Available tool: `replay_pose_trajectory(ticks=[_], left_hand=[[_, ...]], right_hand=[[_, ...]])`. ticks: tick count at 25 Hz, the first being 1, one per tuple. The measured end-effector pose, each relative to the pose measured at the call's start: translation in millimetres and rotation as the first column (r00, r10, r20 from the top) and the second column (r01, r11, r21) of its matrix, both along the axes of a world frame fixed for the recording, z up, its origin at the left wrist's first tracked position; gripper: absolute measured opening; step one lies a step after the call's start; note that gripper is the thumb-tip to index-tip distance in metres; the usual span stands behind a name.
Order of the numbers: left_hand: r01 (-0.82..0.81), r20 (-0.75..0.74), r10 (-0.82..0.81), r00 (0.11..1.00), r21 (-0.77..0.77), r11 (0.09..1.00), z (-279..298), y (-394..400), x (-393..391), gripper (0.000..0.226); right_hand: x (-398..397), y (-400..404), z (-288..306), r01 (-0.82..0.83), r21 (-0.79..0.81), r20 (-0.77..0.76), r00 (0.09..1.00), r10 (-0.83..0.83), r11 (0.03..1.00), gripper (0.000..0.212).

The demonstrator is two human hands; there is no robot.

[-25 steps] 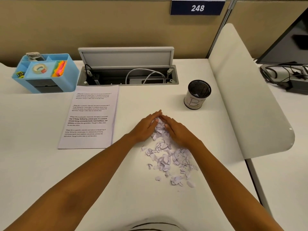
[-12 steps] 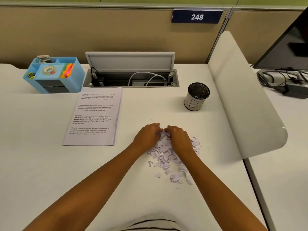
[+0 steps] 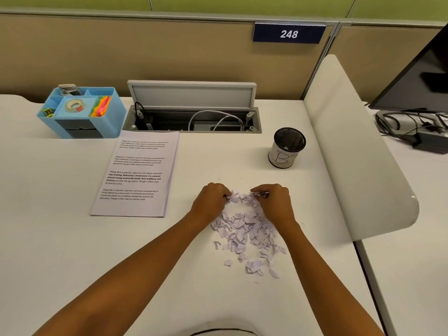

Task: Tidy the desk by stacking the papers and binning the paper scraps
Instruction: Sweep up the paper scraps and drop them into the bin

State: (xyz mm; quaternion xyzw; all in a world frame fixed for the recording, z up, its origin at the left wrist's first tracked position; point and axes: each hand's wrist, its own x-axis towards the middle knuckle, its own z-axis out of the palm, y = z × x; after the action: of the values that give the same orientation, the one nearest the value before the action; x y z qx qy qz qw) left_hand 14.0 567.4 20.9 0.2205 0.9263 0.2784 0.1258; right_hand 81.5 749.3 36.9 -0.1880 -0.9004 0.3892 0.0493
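1. Left hand (image 3: 210, 199): fingers curled, grasping paper scraps (image 3: 244, 229) at the far end of the heap.
2. Right hand (image 3: 273, 202): fingers likewise curled into the scraps at the heap's far end, just beside the left hand.
3. Paper scraps: a loose heap on the white bench (image 3: 60, 234), running from between both hands toward the person, the nearest pieces scattered apart.
4. Stack of papers (image 3: 138, 174): printed sheets lying flat, left of the heap, edges aligned.
5. Black mesh bin (image 3: 286, 147): upright, beyond the heap and to its right, well apart from it.
6. Blue organiser (image 3: 82, 112): beyond the heap, far left.
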Motion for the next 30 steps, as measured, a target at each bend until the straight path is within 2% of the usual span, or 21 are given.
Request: replay_pose_trajectory(ticks=[3, 6, 8, 11, 13, 15, 18, 21, 24, 26, 27, 28, 30], left_hand=[[-0.123, 0.073, 0.114, 0.991, 0.125, 0.985, 5, 0, -7, 0.021], [-0.306, 0.244, 0.246, 0.938, 0.252, 0.918, 10, -2, -16, 0.013], [-0.454, 0.448, 0.296, 0.844, 0.301, 0.839, 13, -8, -22, 0.014], [-0.629, 0.697, 0.258, 0.669, 0.345, 0.696, 18, -17, -29, 0.020], [-0.695, 0.778, 0.217, 0.590, 0.351, 0.628, 21, -19, -33, 0.021], [-0.725, 0.818, 0.176, 0.548, 0.360, 0.587, 25, -19, -36, 0.020], [-0.763, 0.860, 0.121, 0.496, 0.365, 0.533, 33, -12, -42, 0.013], [-0.755, 0.871, 0.071, 0.485, 0.377, 0.536, 49, 5, -55, 0.009], [-0.719, 0.844, 0.052, 0.534, 0.421, 0.554, 69, 33, -73, 0.010], [-0.693, 0.824, 0.060, 0.563, 0.432, 0.577, 82, 58, -85, 0.012], [-0.676, 0.814, 0.059, 0.578, 0.437, 0.594, 88, 72, -91, 0.014], [-0.658, 0.806, 0.055, 0.590, 0.440, 0.611, 93, 86, -95, 0.015], [-0.617, 0.793, 0.029, 0.608, 0.449, 0.647, 102, 114, -102, 0.009]], right_hand=[[-1, 11, 7, 0.049, -0.256, -0.002, 0.999, -0.051, 0.965, 0.016], [-2, 22, 12, 0.152, -0.559, 0.078, 0.988, -0.130, 0.815, 0.015], [-3, 28, 16, 0.187, -0.688, 0.134, 0.982, -0.131, 0.701, 0.013], [-8, 39, 26, 0.196, -0.786, 0.162, 0.981, -0.110, 0.587, 0.010], [-16, 50, 38, 0.201, -0.824, 0.150, 0.979, -0.139, 0.530, 0.009], [-30, 64, 52, 0.199, -0.838, 0.115, 0.974, -0.194, 0.507, 0.007], [-52, 84, 72, 0.174, -0.802, 0.028, 0.967, -0.254, 0.572, 0.008], [-73, 104, 83, 0.204, -0.660, -0.032, 0.954, -0.298, 0.723, 0.016], [-92, 114, 87, 0.285, -0.386, -0.051, 0.943, -0.329, 0.877, 0.011], [-100, 113, 86, 0.261, -0.154, -0.040, 0.962, -0.270, 0.953, 0.011], [-103, 112, 84, 0.235, -0.098, -0.015, 0.971, -0.237, 0.967, 0.015], [-106, 112, 84, 0.223, -0.107, 0.014, 0.975, -0.222, 0.969, 0.018], [-109, 114, 85, 0.250, -0.223, 0.062, 0.968, -0.242, 0.942, 0.023]])
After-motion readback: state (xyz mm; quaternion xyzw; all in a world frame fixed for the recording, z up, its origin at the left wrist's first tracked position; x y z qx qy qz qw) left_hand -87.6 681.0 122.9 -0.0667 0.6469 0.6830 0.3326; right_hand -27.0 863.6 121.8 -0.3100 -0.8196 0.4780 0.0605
